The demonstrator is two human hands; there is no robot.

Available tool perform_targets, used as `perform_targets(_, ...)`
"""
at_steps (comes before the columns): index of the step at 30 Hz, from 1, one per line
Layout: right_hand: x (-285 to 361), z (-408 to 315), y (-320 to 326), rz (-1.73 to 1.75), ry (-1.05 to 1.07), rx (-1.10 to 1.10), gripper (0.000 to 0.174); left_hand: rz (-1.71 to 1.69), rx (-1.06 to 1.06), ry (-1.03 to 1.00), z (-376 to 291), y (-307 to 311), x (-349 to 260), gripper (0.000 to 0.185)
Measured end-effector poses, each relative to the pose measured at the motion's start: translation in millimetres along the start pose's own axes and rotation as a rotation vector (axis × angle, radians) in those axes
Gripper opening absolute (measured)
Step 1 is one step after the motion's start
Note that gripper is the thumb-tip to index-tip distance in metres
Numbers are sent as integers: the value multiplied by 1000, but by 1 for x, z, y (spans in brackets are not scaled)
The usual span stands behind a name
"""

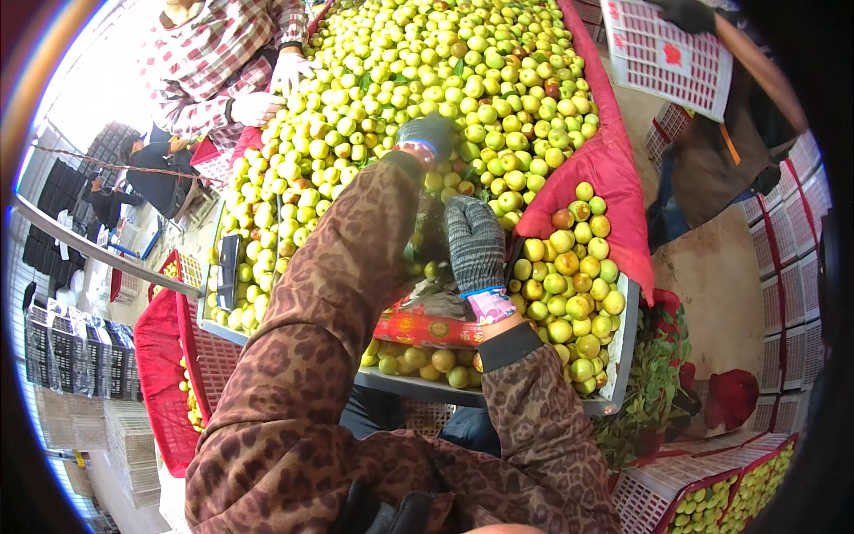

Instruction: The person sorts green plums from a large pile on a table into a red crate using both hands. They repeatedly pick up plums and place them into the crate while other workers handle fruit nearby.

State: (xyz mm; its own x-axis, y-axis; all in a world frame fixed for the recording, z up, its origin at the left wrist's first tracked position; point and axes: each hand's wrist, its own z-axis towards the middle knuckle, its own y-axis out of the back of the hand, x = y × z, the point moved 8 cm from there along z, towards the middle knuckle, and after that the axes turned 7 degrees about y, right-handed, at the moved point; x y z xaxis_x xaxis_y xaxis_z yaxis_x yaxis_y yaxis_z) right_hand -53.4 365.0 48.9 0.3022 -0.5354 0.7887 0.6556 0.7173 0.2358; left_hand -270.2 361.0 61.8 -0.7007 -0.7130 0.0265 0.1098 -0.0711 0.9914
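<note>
Green jujube-like fruits (373,87), some with brown patches, are heaped over a metal-edged sorting table. My left hand (427,137), in a dark knitted glove, reaches into the middle of the heap; it is blurred, and its fingers and anything in them cannot be made out. My right hand (475,240), in a grey striped glove, rests palm inward beside a gap in the heap, fingers together; its palm side is hidden. Between my forearms, fruits and leaves lie blurred in the gap, above a red printed plastic wrapping (427,328) at the table's near side.
A co-worker's gloved hands (257,107) touch the heap at the far left. Another person carries a white plastic crate (670,57) at upper right. Red padded cloth (607,173) lines the right edge. A dark phone-like object (228,272) lies left. Crates of fruit (707,500) stand lower right.
</note>
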Motion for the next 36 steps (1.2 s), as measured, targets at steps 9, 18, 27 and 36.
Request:
perform_targets(9, -9, 0, -4, -9, -34, 59, 18, -117, 64, 100, -38, -34, 13, 22)
perform_targets(18, -27, -4, -8, -444, -145, 212, 55, -708, -279, 99, -205, 48, 57, 29)
perform_targets(27, -33, -9, -11, -562, -148, 274, 58, -1008, -837, 846, -505, 73, 316, 24)
perform_targets(36, -29, -11, -13, -563, -169, 341, 57, 661, -555, 999, -553, 129, 294, 58)
